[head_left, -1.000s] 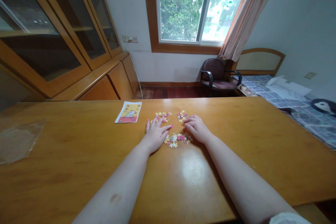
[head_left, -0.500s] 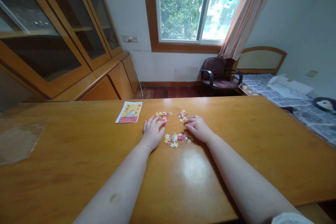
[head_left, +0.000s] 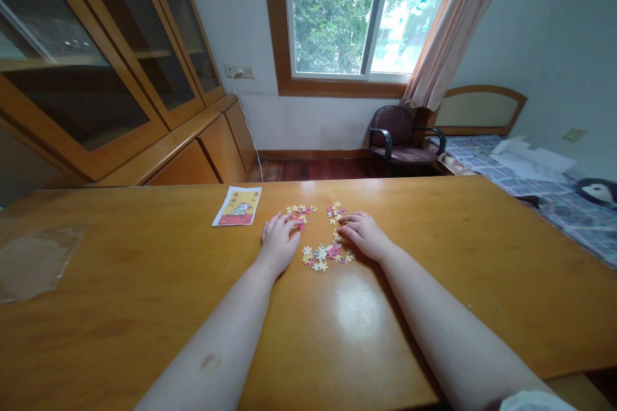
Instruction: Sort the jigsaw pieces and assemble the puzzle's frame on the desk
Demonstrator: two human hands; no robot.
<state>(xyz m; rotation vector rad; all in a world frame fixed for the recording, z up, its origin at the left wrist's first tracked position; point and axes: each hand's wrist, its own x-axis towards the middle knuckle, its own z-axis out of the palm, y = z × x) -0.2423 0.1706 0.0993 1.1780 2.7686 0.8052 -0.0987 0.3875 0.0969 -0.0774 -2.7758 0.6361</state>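
Note:
Small yellow, pink and white jigsaw pieces lie in loose clusters on the wooden table (head_left: 144,282): one cluster (head_left: 325,253) between my hands, another (head_left: 299,210) farther back on the left, a third (head_left: 335,210) on the right. My left hand (head_left: 278,239) rests palm down with its fingertips drawn together on a pink piece at the edge of the far left cluster. My right hand (head_left: 362,234) lies curled beside the near cluster, fingertips touching the table by the far right cluster. A picture card (head_left: 237,214) lies left of the pieces.
A clear plastic bag (head_left: 36,260) lies at the table's left edge. Wooden glass-door cabinets (head_left: 106,58) stand to the left. Beyond the table are a dark armchair (head_left: 400,138) under the window and a bed (head_left: 544,186) with papers on the right.
My left hand's fingers, spread flat a second ago, have drawn together and pulled slightly left onto a pink piece. My right hand has barely shifted.

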